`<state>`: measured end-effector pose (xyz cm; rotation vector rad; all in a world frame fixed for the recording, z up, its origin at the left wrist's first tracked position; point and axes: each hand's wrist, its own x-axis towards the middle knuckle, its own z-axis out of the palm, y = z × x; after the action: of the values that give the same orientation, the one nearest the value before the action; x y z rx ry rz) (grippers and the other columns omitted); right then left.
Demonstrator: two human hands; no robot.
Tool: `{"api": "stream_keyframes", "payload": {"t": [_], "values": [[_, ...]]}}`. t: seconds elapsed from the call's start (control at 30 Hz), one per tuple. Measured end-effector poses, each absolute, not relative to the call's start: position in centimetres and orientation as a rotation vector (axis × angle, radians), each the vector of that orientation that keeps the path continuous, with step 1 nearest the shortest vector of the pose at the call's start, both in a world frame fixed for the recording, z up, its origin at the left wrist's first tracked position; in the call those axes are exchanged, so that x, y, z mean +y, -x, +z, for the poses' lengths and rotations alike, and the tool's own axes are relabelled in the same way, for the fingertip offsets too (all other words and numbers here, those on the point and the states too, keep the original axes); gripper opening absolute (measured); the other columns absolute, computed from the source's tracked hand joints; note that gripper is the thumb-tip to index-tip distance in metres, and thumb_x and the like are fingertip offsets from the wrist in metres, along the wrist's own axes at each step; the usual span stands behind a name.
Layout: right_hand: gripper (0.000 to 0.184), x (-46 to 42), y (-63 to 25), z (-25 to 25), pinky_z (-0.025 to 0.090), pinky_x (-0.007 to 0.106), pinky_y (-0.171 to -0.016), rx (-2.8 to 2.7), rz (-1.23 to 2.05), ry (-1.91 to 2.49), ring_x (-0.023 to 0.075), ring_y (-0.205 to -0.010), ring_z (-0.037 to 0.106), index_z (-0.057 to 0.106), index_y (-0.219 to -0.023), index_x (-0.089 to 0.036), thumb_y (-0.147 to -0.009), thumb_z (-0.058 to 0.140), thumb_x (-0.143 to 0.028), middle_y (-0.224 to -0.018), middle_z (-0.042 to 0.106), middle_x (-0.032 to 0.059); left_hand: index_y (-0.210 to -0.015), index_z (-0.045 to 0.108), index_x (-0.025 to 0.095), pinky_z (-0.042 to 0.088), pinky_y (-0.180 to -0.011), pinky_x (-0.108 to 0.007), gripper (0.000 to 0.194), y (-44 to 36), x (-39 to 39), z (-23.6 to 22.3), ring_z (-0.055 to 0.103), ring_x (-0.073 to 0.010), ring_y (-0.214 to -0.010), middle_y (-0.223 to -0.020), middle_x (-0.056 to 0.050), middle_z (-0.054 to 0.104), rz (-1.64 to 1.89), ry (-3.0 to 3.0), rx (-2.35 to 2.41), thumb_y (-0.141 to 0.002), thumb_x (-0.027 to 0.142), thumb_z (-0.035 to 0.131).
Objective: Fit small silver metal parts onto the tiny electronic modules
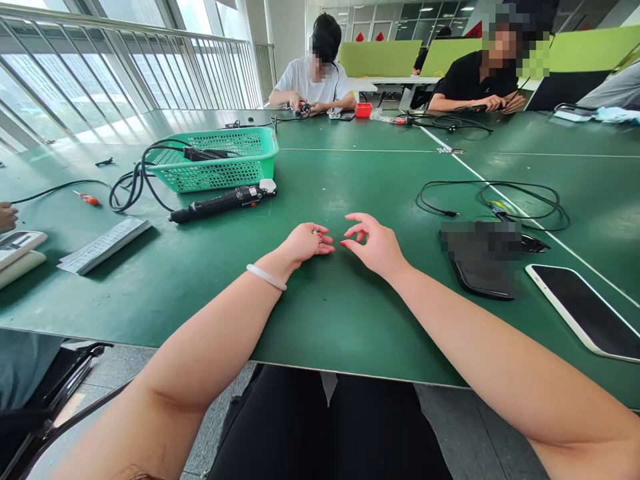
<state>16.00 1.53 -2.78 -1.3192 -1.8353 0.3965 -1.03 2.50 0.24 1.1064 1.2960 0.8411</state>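
Both my hands rest on the green table [330, 313], close together near its middle. My left hand [306, 241] has its fingers curled in, pinching a tiny dark part I cannot make out at the fingertips. My right hand [376, 244] lies beside it, a small gap between them, fingers loosely bent and apart, holding nothing I can see. A white bracelet [267, 277] sits on my left wrist. A black electric screwdriver [220, 202] lies on the table a little beyond my left hand.
A green plastic basket [220, 160] with cables stands at the back left. A white keyboard-like strip [103, 245] lies at left, a black cable loop [493, 200], a dark device [483, 267] and a phone [585, 308] at right. Two people work at the far side.
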Motion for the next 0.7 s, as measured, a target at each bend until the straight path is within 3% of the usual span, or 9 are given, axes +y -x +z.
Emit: {"api": "stream_keyframes", "payload": {"t": [0.23,0.4,0.53,0.7], "values": [[0.044,2.0,-16.7,-3.2,0.048,0.034,-0.070,-1.827,0.465,1.321,0.0158,-0.069,0.058,0.058,-0.117,-0.025,-0.074,0.066,-0.026,-0.088,0.072,0.0013,-0.084,0.055,0.019,0.052,-0.064,-0.031,0.018,6.9,1.6,2.1,0.064,-0.0151,-0.057,-0.074,-0.005,0.068,0.574,-1.658,1.668,-0.074,0.004,0.052],[0.038,2.0,-16.8,-3.1,0.047,0.032,-0.068,-1.842,0.509,1.332,0.0146,-0.068,0.057,0.060,-0.114,-0.024,-0.076,0.062,-0.024,-0.088,0.072,0.0009,-0.104,0.059,0.016,0.050,-0.078,-0.036,0.029,14.9,1.4,2.5,0.068,-0.0228,-0.074,-0.094,-0.012,0.072,0.210,-1.927,2.090,-0.076,0.015,0.052],[0.037,2.1,-16.9,-3.0,0.047,0.032,-0.067,-1.838,0.514,1.335,0.0144,-0.067,0.056,0.060,-0.114,-0.023,-0.077,0.060,-0.024,-0.088,0.072,0.0015,-0.112,0.062,0.016,0.047,-0.081,-0.044,0.037,19.2,0.8,2.7,0.066,-0.0342,-0.091,-0.092,-0.016,0.072,0.090,-1.983,2.236,-0.084,0.035,0.047],[0.037,2.1,-17.1,-2.9,0.046,0.031,-0.067,-1.831,0.531,1.357,0.0142,-0.067,0.056,0.059,-0.115,-0.023,-0.078,0.059,-0.025,-0.089,0.072,0.0009,-0.111,0.068,0.026,0.046,-0.080,-0.040,0.039,20.4,0.0,2.4,0.064,-0.0334,-0.094,-0.092,-0.010,0.072,0.135,-2.000,2.326,-0.081,0.044,0.052]]}}
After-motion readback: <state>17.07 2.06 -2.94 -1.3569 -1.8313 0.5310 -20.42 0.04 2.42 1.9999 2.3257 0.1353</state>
